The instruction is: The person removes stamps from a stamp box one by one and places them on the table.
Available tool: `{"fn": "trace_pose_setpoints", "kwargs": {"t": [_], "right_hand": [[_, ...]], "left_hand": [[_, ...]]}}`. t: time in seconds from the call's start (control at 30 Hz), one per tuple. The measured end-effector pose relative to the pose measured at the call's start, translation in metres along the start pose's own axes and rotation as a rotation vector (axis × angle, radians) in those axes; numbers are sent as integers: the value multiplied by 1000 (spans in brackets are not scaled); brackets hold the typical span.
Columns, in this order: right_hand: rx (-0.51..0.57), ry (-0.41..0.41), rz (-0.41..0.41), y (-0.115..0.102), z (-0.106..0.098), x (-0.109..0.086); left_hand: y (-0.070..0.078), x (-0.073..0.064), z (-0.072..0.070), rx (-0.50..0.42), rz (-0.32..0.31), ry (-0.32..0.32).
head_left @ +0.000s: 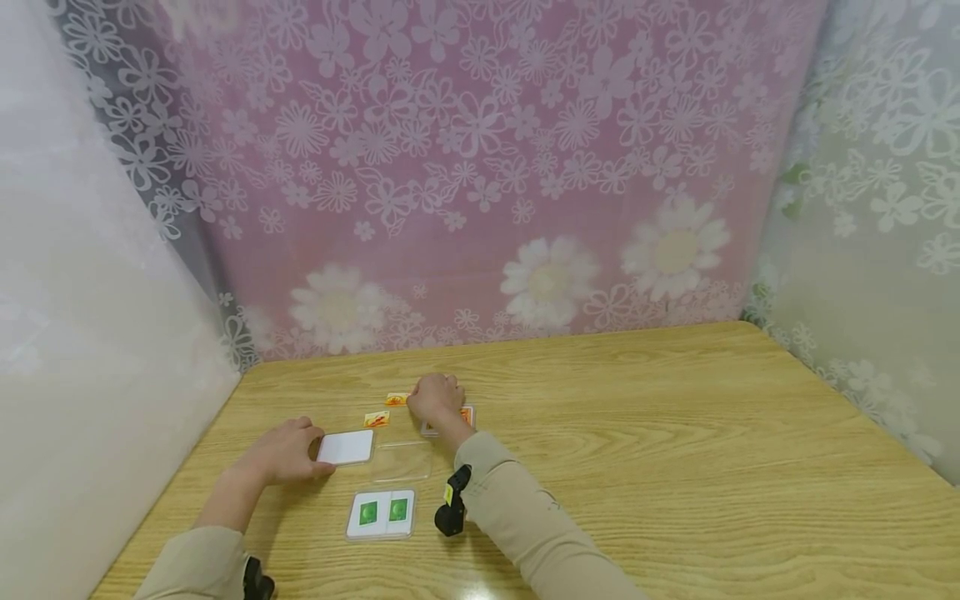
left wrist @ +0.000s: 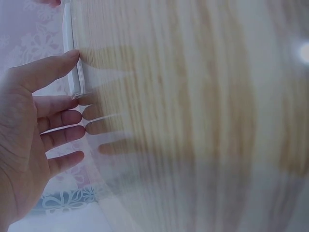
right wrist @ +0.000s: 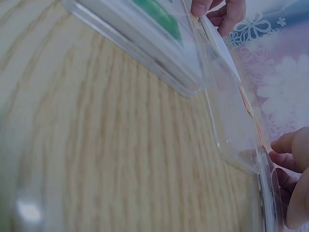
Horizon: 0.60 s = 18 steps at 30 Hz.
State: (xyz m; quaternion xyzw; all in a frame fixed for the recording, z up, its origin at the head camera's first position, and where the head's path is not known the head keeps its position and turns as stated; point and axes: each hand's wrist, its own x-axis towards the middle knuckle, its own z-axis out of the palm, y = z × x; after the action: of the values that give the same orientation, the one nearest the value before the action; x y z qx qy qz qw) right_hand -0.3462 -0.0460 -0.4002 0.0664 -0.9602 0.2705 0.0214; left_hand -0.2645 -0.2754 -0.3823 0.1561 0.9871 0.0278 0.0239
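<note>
My left hand [head_left: 281,454] grips a flat white card [head_left: 347,447] in a clear case, thumb at its near edge and forefinger at the far one. Further back, my right hand [head_left: 437,398] has thumb and forefinger at the right end of an orange picture stamp [head_left: 397,400], pinching it. Beneath that wrist lies a clear case with orange stamps [head_left: 467,416], partly hidden. A second orange stamp [head_left: 377,419] lies between the hands. Just right of the white card rests a transparent cover [head_left: 402,462]. Nearer me sits a clear case with two green stamps [head_left: 391,514].
The wood-grain table [head_left: 637,450] stretches away to the right. A pink flowered curtain [head_left: 480,167] hangs behind it, and pale sheets [head_left: 90,292] stand at both sides. Black wrist cameras [head_left: 452,502] are strapped to the forearms.
</note>
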Motion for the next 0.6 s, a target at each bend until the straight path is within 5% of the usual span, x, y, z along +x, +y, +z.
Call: {"fn": "trace_pose_setpoints", "kwargs": {"t": [0.47, 0.6], "right_hand": [[77, 14, -112, 2, -5, 0], [121, 18, -168, 4, -7, -3]], "left_hand": [[2, 2, -3, -6, 1, -1], [3, 2, -5, -2, 24, 44]]}}
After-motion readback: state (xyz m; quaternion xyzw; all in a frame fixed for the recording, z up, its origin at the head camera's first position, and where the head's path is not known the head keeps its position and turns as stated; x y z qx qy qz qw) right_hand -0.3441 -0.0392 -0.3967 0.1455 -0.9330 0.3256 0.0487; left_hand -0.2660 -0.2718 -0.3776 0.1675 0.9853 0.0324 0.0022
